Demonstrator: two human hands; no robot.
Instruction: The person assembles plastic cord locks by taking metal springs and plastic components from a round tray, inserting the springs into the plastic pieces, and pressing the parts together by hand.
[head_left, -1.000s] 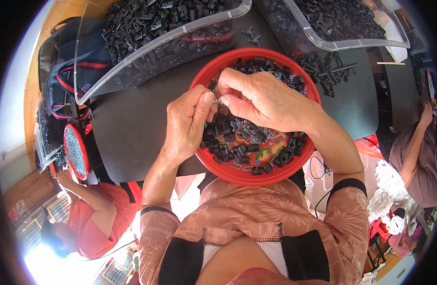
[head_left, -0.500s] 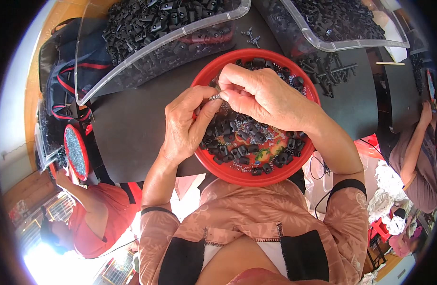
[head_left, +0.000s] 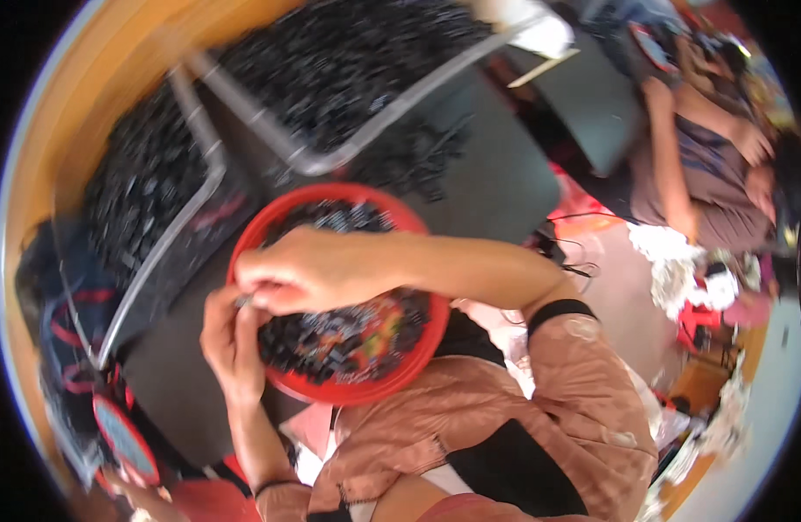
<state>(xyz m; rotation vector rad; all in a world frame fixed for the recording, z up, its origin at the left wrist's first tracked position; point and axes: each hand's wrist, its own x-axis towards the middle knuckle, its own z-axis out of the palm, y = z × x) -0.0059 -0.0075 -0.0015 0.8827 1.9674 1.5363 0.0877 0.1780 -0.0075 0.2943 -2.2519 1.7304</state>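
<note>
My left hand [head_left: 231,344] is closed in a pinch at the left rim of a round red tray [head_left: 437,335]. A small grey metal spring [head_left: 244,300], blurred now, shows at its fingertips. From the right, my right hand [head_left: 309,270] reaches across the tray, its fingers pinched together against the left fingertips. Whatever lies inside the right pinch is hidden. Black plastic pieces [head_left: 309,352] and small springs lie mixed in the tray, over a coloured printed bottom.
Two clear bins hold heaps of black parts [head_left: 348,61] [head_left: 148,174] beyond the tray. Loose black screw-like parts [head_left: 426,157] lie on the dark table [head_left: 496,165]. A smaller red-rimmed tray [head_left: 126,439] stands at left. Another person [head_left: 705,165] sits at right.
The whole view has turned and blurred, so the tray and hands appear farther left and lower. Both hands stay pinched together, now at the tray's left rim.
</note>
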